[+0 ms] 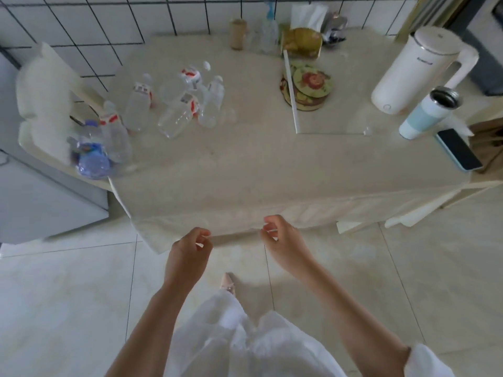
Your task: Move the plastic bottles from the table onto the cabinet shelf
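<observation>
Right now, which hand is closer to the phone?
Right. The right hand hangs in front of the table edge, below and left of the phone at the table's right end; the left hand is farther left.

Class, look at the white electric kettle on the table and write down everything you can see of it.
The white electric kettle is a tall, smooth jug, plastic by its look, with a silvery band under its closed lid, a large loop handle on its right side and a small round button low on its front. It stands upright at the table's far right. A pale blue and white tumbler with a dark metal rim stands just in front of it; contact cannot be told. Neither hand is near it.
</observation>
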A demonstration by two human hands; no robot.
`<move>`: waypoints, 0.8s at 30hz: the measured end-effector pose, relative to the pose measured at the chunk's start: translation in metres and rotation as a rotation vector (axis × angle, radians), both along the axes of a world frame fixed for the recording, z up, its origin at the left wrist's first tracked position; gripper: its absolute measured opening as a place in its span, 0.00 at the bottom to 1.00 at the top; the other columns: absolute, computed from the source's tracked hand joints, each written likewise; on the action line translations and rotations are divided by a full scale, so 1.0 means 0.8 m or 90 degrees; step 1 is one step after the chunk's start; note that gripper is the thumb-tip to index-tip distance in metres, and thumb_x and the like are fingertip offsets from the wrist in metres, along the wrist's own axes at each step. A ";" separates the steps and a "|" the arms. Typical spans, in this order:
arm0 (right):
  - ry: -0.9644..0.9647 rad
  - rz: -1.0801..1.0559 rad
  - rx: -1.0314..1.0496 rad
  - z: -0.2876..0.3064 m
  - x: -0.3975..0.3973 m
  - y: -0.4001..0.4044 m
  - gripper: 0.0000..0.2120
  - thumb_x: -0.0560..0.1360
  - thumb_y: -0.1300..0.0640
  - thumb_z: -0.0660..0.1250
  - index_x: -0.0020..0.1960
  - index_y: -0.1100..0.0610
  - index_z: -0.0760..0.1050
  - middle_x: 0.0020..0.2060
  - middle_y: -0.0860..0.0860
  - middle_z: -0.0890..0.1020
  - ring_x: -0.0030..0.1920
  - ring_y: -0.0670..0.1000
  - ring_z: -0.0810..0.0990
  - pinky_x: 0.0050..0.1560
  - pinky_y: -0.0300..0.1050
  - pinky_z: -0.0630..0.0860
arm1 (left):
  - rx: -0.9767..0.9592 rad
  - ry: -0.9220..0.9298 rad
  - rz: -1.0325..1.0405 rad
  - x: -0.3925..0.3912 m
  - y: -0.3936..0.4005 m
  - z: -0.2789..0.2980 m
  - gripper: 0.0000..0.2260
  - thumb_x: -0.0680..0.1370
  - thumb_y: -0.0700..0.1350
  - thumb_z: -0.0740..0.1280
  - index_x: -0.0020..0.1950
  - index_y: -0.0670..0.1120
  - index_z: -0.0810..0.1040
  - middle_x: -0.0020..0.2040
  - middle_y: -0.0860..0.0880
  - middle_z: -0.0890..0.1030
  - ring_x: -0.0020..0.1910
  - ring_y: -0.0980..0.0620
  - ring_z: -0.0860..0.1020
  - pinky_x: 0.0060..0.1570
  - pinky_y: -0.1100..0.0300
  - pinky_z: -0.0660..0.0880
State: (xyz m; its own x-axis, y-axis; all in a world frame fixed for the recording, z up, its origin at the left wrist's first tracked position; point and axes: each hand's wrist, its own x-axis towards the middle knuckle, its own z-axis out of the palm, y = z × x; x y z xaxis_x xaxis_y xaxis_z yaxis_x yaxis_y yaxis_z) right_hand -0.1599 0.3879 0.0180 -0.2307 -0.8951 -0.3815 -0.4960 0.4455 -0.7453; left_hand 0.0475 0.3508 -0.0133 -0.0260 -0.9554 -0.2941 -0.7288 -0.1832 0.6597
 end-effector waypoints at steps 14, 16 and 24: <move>-0.045 -0.031 0.032 0.014 0.020 -0.230 0.15 0.76 0.57 0.66 0.62 0.60 0.75 0.49 0.52 0.81 0.52 0.52 0.80 0.54 0.43 0.73 | -0.045 -0.025 -0.049 0.013 -0.256 0.011 0.08 0.74 0.41 0.67 0.50 0.49 0.81 0.39 0.54 0.80 0.41 0.47 0.81 0.47 0.56 0.76; -0.049 -0.019 0.039 0.014 0.014 -0.261 0.16 0.76 0.57 0.66 0.62 0.60 0.75 0.48 0.51 0.80 0.54 0.53 0.81 0.57 0.45 0.74 | -0.048 -0.033 -0.048 0.006 -0.284 0.013 0.07 0.74 0.41 0.67 0.50 0.49 0.81 0.39 0.55 0.80 0.41 0.47 0.81 0.46 0.58 0.75; -0.032 0.046 0.075 0.006 -0.007 -0.392 0.17 0.76 0.54 0.65 0.63 0.58 0.75 0.46 0.47 0.78 0.56 0.51 0.78 0.51 0.40 0.70 | -0.035 -0.070 0.004 -0.019 -0.388 0.010 0.08 0.74 0.44 0.65 0.51 0.52 0.80 0.44 0.55 0.82 0.45 0.49 0.81 0.50 0.53 0.78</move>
State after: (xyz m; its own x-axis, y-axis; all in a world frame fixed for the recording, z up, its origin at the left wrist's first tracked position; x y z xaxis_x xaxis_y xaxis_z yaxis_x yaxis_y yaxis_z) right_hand -0.1653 0.0742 0.0227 -0.1449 -0.8568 -0.4949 -0.4931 0.4962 -0.7146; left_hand 0.0323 0.0408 -0.0053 0.0091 -0.9703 -0.2417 -0.7964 -0.1532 0.5850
